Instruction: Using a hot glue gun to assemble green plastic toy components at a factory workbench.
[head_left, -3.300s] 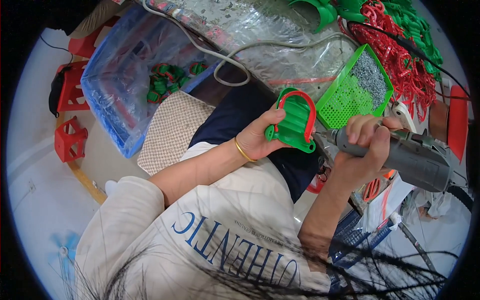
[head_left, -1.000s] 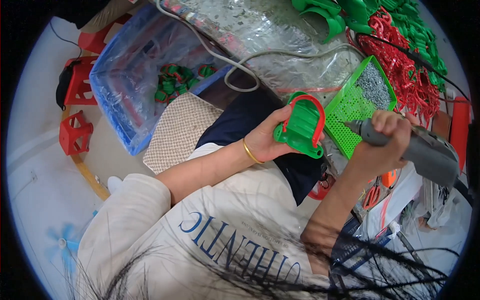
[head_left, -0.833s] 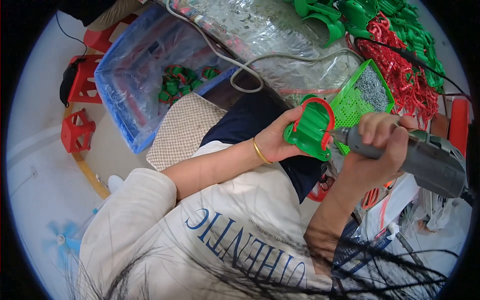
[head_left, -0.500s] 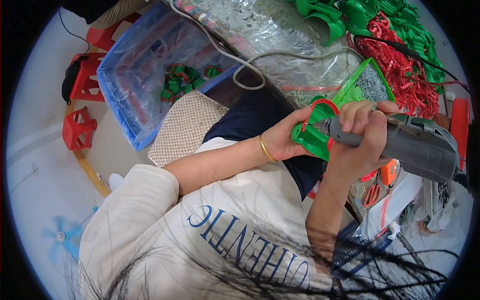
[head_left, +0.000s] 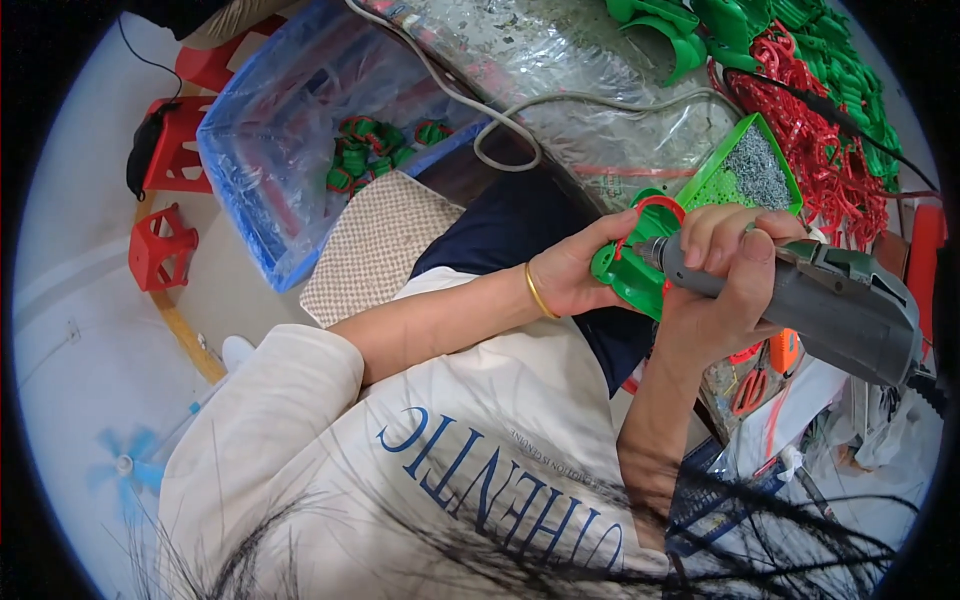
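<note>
My left hand [head_left: 575, 268] grips a green plastic piece [head_left: 632, 282] with a curved red part [head_left: 662, 205] along its upper edge; thumb above, the other fingers partly hidden beneath. My right hand [head_left: 722, 275] is wrapped round a grey electric screwdriver [head_left: 848, 318], held nearly level. Its metal tip points left and meets the green piece close to my left thumb; whether a screw sits there is too small to tell. Just beyond my right hand stands a green tray [head_left: 797, 190] with grey screws and small light-green pieces.
Red plastic parts [head_left: 800, 130] and green parts [head_left: 862, 110] are heaped at the far right. A pale cable [head_left: 590, 106] crosses the plastic-covered table. At left, a lined blue bin [head_left: 225, 170] holds several green-and-red pieces. Orange-handled scissors [head_left: 750, 392] lie right of my forearm.
Both hands keep their hold, and the screwdriver tip stays at the green piece. The whole view has shifted slightly; the hands and the pieces hardly move relative to each other.
</note>
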